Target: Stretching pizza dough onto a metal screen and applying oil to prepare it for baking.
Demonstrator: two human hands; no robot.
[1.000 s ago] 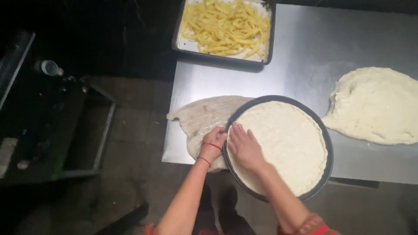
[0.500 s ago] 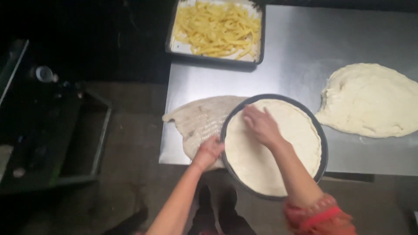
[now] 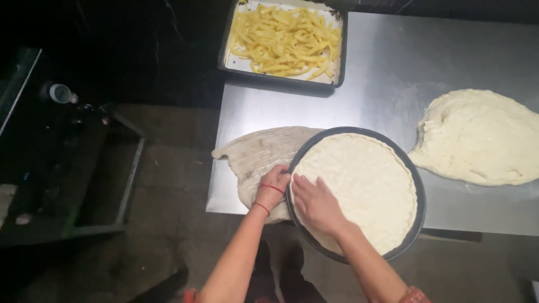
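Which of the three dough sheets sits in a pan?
The round dough inside the dark pan; the other two lie bare on the steel table.

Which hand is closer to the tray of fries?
Left. The left hand sits at the pan's left rim, roughly below the tray of fries. The right hand lies lower, on the dough.
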